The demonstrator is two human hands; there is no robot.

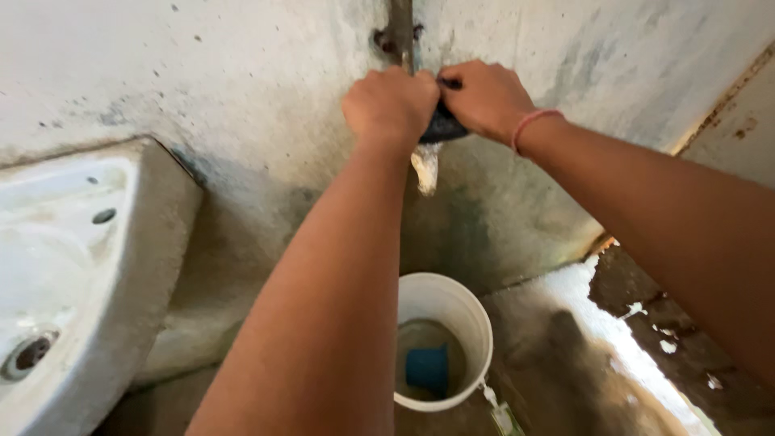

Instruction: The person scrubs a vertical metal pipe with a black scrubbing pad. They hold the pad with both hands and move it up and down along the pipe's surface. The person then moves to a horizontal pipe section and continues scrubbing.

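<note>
Stained concrete wall point(202, 73), white washbasin point(73, 242) at left, sunlit floor point(613, 323).

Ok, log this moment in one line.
left hand: on wall pipe | right hand: gripping dark cloth | white bucket below | sink left

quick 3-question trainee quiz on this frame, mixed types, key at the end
1. True or false: the white bucket stands below the hands, on the floor.
2. What lies inside the bucket? A) a blue object B) a red cup C) nothing
3. Which wrist carries the pink band?

Key:
1. True.
2. A, a blue object in shallow water.
3. The right; the right hand and left hand both close on a dark item at the wall pipe, beside the washbasin.
</note>
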